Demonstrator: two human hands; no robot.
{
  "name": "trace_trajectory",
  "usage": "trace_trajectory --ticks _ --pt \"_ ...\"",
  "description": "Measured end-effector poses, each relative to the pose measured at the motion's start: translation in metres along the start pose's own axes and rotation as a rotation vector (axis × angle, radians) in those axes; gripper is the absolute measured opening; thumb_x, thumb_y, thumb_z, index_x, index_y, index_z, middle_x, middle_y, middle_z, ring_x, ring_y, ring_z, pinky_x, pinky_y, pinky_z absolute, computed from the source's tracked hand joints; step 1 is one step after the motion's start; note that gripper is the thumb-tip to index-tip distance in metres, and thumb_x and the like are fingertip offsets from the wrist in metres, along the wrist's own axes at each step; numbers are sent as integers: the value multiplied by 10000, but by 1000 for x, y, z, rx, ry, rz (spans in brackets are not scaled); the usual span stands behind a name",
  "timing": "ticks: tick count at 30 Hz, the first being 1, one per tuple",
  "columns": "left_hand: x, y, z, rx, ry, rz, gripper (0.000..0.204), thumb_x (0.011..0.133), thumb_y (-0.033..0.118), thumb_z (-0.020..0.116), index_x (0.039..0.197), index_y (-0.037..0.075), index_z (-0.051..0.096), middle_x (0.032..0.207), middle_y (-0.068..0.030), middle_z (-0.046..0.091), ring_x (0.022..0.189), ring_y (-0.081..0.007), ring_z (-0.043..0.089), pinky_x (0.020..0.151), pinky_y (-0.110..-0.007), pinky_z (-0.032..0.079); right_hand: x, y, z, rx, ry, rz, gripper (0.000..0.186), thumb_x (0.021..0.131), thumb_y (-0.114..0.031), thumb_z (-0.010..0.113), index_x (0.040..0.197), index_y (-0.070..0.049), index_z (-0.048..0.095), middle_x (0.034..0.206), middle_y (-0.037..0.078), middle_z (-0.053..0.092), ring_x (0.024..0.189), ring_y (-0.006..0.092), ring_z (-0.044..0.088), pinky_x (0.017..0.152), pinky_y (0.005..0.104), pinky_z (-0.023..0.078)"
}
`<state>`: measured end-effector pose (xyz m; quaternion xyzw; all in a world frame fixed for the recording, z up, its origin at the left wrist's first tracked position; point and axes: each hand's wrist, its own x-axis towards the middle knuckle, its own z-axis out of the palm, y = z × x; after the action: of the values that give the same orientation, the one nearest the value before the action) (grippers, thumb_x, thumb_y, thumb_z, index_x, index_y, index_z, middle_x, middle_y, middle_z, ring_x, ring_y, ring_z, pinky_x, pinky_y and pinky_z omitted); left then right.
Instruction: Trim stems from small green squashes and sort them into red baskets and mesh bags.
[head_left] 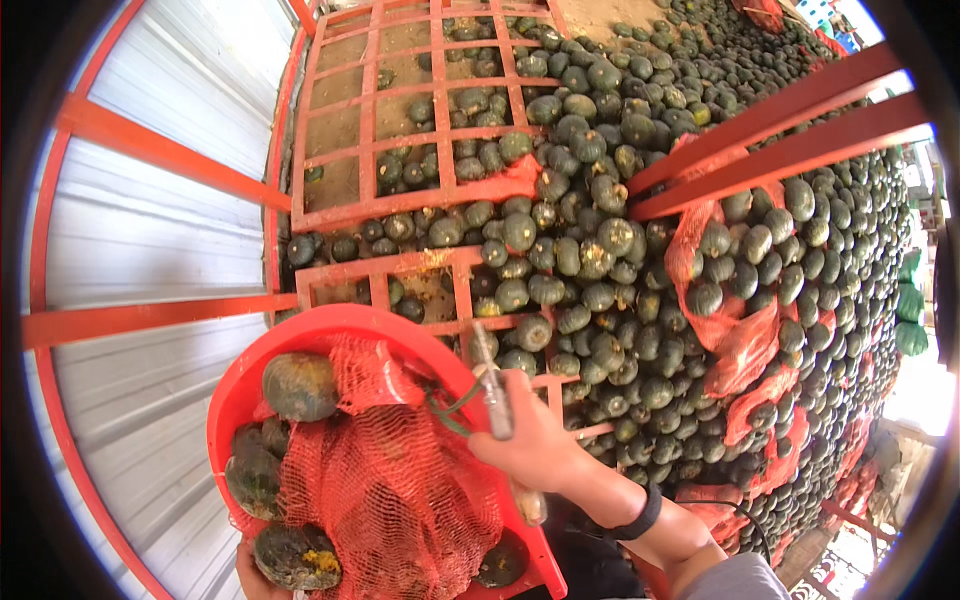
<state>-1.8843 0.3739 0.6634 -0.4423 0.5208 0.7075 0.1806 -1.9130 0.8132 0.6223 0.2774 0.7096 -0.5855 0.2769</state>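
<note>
A red plastic tub [350, 318] stands in front of me with dark green squashes inside and a red mesh bag [390, 490] draped over them. My left hand [255, 575], partly cut off at the lower edge, grips the side of a dark squash with a yellow-orange patch [297, 555]; most of its fingers are hidden. Over the tub's right rim, my right hand [530, 435] is closed round a knife with a greyish blade [484, 350] and a wooden handle [530, 503]. A thin green strap [455, 405] lies near that hand. Another squash [300, 387] sits toward the tub's far left.
A large heap of green squashes [610, 350] spreads ahead and right, with torn red mesh bags [745, 350] among them. Red metal grating [370, 100] covers the far left. Red beams [770, 120] slant in from the right. Corrugated metal wall [160, 230] stands left.
</note>
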Motion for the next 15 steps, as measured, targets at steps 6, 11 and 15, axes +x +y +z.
trace_trajectory --ticks 6,11,15 --pt "53 61 112 33 -127 63 503 843 195 439 1316 34 384 1247 -130 527 1115 -295 534 955 -416 440 47 -43 -58 42 246 -147 533 722 -226 648 1118 -8 366 770 154 544 700 291 560 657 394 453" --pt "103 121 181 117 -267 72 475 827 167 439 1278 15 423 1213 -136 551 1074 -288 555 928 -409 452 84 -76 -83 263 286 -175 466 723 -185 665 1046 -5 380 776 123 526 701 216 519 665 364 446" --pt "170 168 237 189 -307 44 458 812 154 454 1249 18 450 1179 -129 574 1051 -288 570 916 -411 459 139 -93 -79 397 354 -217 488 725 -171 667 1086 11 392 822 120 552 744 196 532 696 349 454"
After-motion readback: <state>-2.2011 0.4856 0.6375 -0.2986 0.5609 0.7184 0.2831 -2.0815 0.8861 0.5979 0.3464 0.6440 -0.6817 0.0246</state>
